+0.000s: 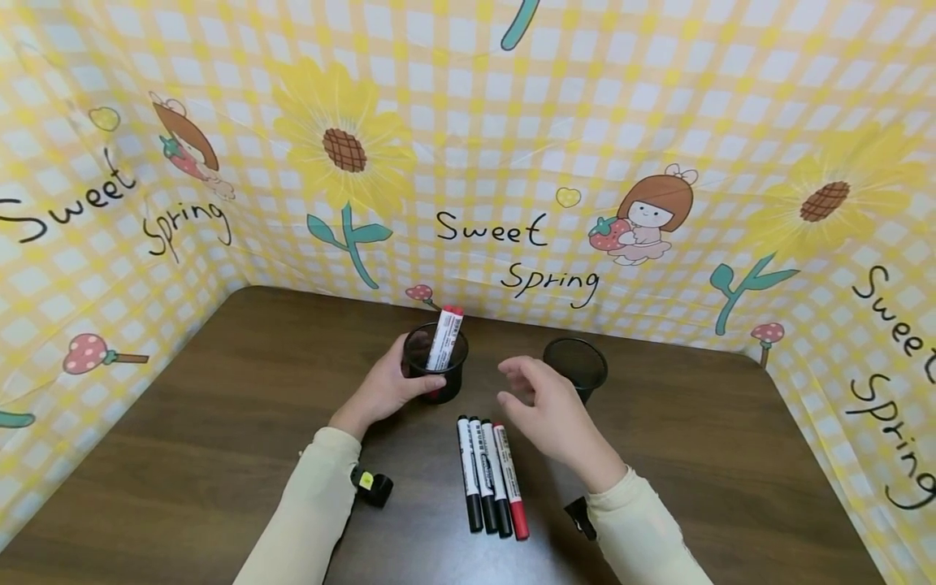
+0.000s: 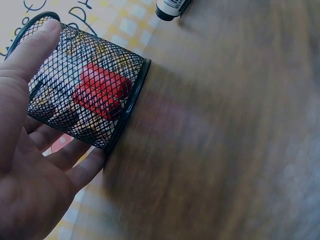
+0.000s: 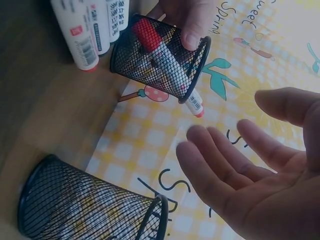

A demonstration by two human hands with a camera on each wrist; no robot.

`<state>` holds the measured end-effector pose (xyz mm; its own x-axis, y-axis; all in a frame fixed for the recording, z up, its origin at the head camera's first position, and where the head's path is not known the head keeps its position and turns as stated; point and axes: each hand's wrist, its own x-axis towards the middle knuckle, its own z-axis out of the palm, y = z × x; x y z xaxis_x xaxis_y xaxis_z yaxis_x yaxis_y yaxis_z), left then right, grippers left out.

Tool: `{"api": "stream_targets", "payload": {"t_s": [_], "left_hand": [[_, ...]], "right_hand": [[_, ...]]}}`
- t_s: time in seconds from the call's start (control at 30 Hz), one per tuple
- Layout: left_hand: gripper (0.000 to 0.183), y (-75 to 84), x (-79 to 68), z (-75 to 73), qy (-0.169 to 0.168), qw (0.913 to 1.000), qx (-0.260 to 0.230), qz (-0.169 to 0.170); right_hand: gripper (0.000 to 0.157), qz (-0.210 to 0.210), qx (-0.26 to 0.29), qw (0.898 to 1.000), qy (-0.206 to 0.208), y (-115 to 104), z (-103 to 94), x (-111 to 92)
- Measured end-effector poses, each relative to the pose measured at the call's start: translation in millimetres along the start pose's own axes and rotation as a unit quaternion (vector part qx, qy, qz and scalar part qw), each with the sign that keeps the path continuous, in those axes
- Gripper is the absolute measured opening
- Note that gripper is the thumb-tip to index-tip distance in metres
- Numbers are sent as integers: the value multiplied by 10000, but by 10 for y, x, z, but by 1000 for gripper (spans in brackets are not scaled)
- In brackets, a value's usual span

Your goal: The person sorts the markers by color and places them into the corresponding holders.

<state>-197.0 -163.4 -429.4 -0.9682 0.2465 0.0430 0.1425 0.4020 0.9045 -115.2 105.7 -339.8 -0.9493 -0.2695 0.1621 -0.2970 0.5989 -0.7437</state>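
My left hand [image 1: 383,390] grips a black mesh pen cup [image 1: 452,385] from its left side, the thumb across the front near the rim. White-barrelled markers [image 1: 445,340] with red caps lean inside it, ends poking above the rim. Two red caps [image 2: 102,90] show through the mesh at the bottom in the left wrist view. My right hand [image 1: 552,414] hovers right of that cup with nothing in it, its fingers apart and gently bent. A second black mesh pen cup [image 1: 585,370] stands just behind the right hand, which partly hides it.
Between the forearms, three black-capped markers [image 1: 477,471] and one red-capped marker [image 1: 510,479] lie side by side on the brown wooden table [image 1: 219,455]. A yellow checked cloth [image 1: 468,162] with printed flowers stands around the table's back and sides.
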Motion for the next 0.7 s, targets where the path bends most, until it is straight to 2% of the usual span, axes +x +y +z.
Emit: {"api": "stream_targets", "payload": {"t_s": [0.27, 0.5, 0.7], "left_hand": [[87, 13, 0, 0, -6, 10000, -19, -54], [87, 4, 4, 4, -14, 10000, -53, -34], [88, 1, 4, -1, -29, 10000, -89, -25]], "right_hand": [[36, 338, -702, 9965, -313, 93, -12, -192], [36, 463, -1388, 9867, -704, 203, -23, -338], [30, 482, -1659, 9797, -1017, 282, 21, -463]]}}
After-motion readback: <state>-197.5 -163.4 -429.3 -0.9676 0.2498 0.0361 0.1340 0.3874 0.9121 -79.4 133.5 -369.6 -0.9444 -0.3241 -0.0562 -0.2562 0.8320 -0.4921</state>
